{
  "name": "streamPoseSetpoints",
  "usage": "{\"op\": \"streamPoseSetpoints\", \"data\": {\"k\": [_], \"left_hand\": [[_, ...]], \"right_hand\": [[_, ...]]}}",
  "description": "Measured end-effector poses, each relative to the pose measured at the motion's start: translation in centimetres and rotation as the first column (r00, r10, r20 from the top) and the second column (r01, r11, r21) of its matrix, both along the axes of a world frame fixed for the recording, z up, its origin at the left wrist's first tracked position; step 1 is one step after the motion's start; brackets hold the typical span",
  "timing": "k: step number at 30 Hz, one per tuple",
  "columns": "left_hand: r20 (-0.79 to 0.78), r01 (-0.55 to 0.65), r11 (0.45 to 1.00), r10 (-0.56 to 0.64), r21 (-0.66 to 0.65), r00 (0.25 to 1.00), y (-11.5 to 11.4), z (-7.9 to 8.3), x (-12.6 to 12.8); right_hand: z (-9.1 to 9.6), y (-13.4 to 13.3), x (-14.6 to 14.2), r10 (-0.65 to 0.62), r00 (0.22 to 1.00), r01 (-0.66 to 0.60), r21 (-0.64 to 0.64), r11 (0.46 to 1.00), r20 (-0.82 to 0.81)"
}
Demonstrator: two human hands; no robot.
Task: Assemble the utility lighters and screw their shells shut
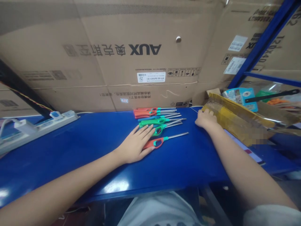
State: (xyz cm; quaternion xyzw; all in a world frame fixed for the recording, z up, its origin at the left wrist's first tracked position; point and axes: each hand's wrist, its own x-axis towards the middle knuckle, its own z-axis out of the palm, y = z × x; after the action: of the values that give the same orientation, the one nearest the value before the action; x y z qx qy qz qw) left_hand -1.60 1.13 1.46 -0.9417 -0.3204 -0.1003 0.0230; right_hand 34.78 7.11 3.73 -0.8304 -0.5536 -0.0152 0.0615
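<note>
Several long-nosed lighters with red, green and blue handles [157, 121] lie in a row on the blue table [94, 138], their metal tubes pointing right. My left hand [136, 144] lies flat with fingers stretched out, resting on the handle ends of the nearest ones, including a red lighter [162, 141]. My right hand [206, 119] is curled with its fingers closed at the edge of a yellow cardboard box [231, 117] on the right. Whether that hand grips the box edge is not clear.
A white power strip [39, 125] lies at the far left of the table. Large brown cardboard cartons [131, 53] form a wall behind. A blue shelf frame [261, 44] stands at the right, with packaged goods [244, 95] beyond the box.
</note>
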Motion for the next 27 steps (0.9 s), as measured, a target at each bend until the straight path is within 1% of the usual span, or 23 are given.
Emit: {"op": "streamPoseSetpoints", "data": {"k": [2,5,7,9,11,14,16,18,19,20,21,22,23,24,25,26,27], "left_hand": [[-0.014,-0.010,1.000,0.010,0.028,1.000,0.9,0.0,0.0],[-0.037,-0.016,0.999,0.018,0.051,0.999,1.9,-0.2,0.1],[-0.042,-0.019,0.998,0.022,0.065,0.999,2.2,-0.4,0.2],[-0.027,-0.021,0.996,0.024,0.085,0.999,2.0,-0.4,0.3],[0.021,-0.028,0.995,0.026,0.099,0.999,1.5,0.1,0.4],[0.113,-0.043,0.996,0.035,0.075,0.993,0.3,1.5,-0.1],[0.132,-0.055,0.998,0.050,0.031,0.990,-0.4,2.4,-0.8],[0.125,-0.099,0.995,0.101,-0.022,0.987,-1.0,2.9,-1.7],[0.122,-0.131,0.990,0.136,-0.048,0.983,-1.3,2.9,-2.1],[0.122,-0.160,0.984,0.169,-0.077,0.978,-1.5,2.7,-2.5],[0.127,-0.177,0.979,0.189,-0.106,0.974,-1.6,2.5,-2.9],[0.135,-0.177,0.975,0.195,-0.134,0.971,-1.7,2.1,-3.1],[0.146,-0.166,0.973,0.190,-0.163,0.971,-1.7,1.8,-3.2],[0.158,-0.150,0.970,0.181,-0.192,0.971,-1.8,1.5,-3.1],[0.168,-0.134,0.967,0.172,-0.217,0.971,-1.8,1.3,-3.0],[0.175,-0.121,0.964,0.165,-0.237,0.971,-1.8,1.2,-2.7],[0.179,-0.109,0.961,0.158,-0.256,0.971,-1.7,1.2,-2.3]], "right_hand": [[-0.1,0.0,1.0,-0.038,0.999,0.037,-0.064,0.997,-0.008],[0.0,-0.1,1.6,-0.028,1.000,0.026,-0.120,0.992,-0.015],[0.2,0.0,1.6,-0.009,1.000,0.006,-0.132,0.991,-0.021],[0.4,0.0,1.6,0.017,0.999,-0.021,-0.115,0.993,-0.032],[0.7,0.0,1.6,0.049,0.998,-0.051,-0.055,0.997,-0.043],[1.6,-0.2,1.5,0.111,0.992,-0.104,0.097,0.990,-0.062],[2.3,-0.5,1.4,0.156,0.984,-0.136,0.207,0.969,-0.084],[3.1,-0.8,1.1,0.196,0.976,-0.159,0.313,0.936,-0.091],[3.4,-1.0,0.8,0.212,0.973,-0.164,0.380,0.910,-0.089],[3.8,-1.2,0.3,0.236,0.967,-0.165,0.465,0.870,-0.099],[4.2,-1.3,-0.3,0.278,0.951,-0.161,0.553,0.817,-0.134],[4.5,-1.5,-1.2,0.345,0.919,-0.147,0.643,0.752,-0.192],[4.9,-1.7,-2.2,0.443,0.854,-0.123,0.722,0.681,-0.272],[5.3,-1.9,-3.4,0.557,0.750,-0.098,0.773,0.627,-0.356],[5.7,-2.1,-4.7,0.662,0.629,-0.082,0.812,0.578,-0.407],[6.1,-2.4,-6.2,0.752,0.511,-0.072,0.851,0.520,-0.416],[6.4,-2.8,-7.7,0.812,0.417,-0.073,0.876,0.477,-0.408]]}}
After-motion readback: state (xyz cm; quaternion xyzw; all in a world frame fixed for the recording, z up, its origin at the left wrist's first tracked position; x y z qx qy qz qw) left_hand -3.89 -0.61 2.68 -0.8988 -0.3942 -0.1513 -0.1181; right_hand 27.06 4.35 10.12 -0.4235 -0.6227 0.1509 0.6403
